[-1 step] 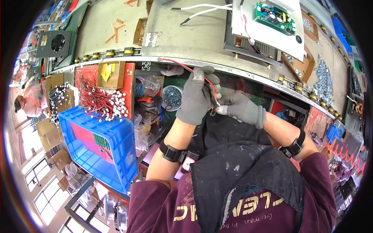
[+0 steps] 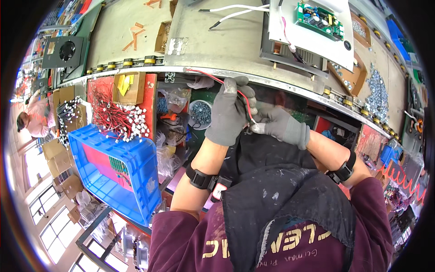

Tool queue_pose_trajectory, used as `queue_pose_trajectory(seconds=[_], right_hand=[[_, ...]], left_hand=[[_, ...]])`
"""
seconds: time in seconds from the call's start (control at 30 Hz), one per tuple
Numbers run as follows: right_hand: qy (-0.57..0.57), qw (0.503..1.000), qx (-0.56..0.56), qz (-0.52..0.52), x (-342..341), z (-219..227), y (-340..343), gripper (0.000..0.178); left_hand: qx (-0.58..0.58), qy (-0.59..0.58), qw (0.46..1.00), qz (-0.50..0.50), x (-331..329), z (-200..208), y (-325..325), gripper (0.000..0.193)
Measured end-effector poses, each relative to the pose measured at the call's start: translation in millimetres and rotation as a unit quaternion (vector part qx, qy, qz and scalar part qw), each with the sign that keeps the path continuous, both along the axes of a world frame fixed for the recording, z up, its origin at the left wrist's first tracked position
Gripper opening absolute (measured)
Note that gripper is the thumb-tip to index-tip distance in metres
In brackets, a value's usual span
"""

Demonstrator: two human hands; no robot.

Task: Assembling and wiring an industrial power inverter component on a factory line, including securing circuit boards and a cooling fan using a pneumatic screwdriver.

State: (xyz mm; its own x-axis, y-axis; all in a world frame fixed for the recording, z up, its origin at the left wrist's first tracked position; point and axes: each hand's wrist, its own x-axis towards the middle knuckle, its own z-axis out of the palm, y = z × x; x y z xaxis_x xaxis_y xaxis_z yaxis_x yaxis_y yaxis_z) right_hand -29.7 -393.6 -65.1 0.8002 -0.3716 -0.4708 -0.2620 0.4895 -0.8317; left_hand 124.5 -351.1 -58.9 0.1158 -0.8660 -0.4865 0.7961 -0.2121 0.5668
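Observation:
A thin red wire (image 2: pixel 212 76) runs from the metal bench edge through my left hand and down to my right. My left hand (image 2: pixel 228 109), in a grey glove, is closed around its middle part. On the right, my gloved right hand (image 2: pixel 282 128) pinches the wire's lower end, where a small pale tip shows at the fingertips. Both hands are close together above the dark apron (image 2: pixel 281 156) on my lap, just on my side of the bench edge. The fingers partly cover the wire.
A blue plastic crate (image 2: pixel 152 181) stands at left, beside a pile of red wires with white connectors (image 2: pixel 131 120). A tub of screws (image 2: pixel 200 114) lies past my left hand. Beyond the rail are a white panel with a green circuit board (image 2: pixel 317 20) and loose fasteners (image 2: pixel 376 93).

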Motion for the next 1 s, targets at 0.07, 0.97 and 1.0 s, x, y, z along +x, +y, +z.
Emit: queue_pose_trajectory(seconds=[0.07, 0.97, 1.0], right_hand=[[0.066, 0.997, 0.001, 0.046, -2, 19, -9, 0.023], [0.042, 0.989, 0.031, -0.135, -67, 13, -50, 0.029], [0.059, 0.991, 0.022, -0.115, -69, 12, -52, 0.03]], left_hand=[[-0.019, 0.078, 0.996, 0.028, 0, -1, -1, 0.043], [0.035, -0.28, 0.918, -0.279, -21, 1, 0, 0.022], [0.026, -0.283, 0.916, -0.284, -22, 0, -2, 0.023]])
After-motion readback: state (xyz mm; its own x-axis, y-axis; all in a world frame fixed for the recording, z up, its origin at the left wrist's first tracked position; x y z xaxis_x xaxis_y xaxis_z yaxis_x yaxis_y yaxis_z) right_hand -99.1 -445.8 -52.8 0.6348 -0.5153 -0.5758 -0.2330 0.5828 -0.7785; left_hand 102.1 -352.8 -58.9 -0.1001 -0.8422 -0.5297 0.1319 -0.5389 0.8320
